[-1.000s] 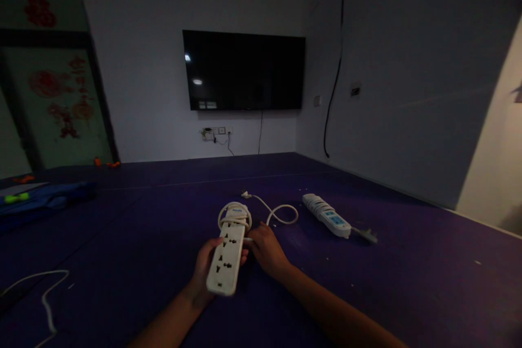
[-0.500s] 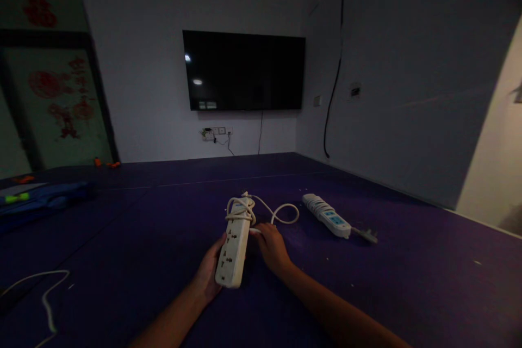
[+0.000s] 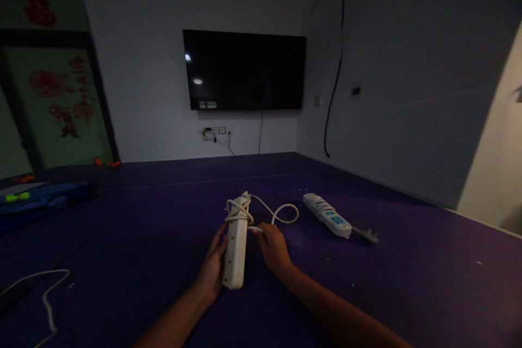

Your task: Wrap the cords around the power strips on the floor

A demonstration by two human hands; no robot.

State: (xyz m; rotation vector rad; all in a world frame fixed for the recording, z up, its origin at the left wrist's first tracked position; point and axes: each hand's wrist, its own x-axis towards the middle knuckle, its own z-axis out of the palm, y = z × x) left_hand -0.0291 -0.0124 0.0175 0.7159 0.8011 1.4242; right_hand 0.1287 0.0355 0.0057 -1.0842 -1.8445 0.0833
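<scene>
A white power strip [image 3: 237, 253] stands tilted onto its edge above the purple floor, its socket face turned to the left. My left hand [image 3: 212, 266] grips it along the left side, fingers partly behind it. Loops of its white cord [image 3: 240, 212] are wound around the far end. My right hand [image 3: 272, 244] is closed on a stretch of that cord just right of the strip. From there the cord runs in a loose loop on the floor and back to the strip's far end.
A second power strip [image 3: 328, 216], its cord wound around it, lies to the right with its plug [image 3: 367, 235] toward me. A white cable [image 3: 48, 304] lies at lower left, blue cloth [image 3: 53, 198] farther back. A television [image 3: 244, 70] hangs on the far wall.
My left hand has rolled the power strip onto its edge, so its sockets now face left instead of up. My right hand has hardly moved.
</scene>
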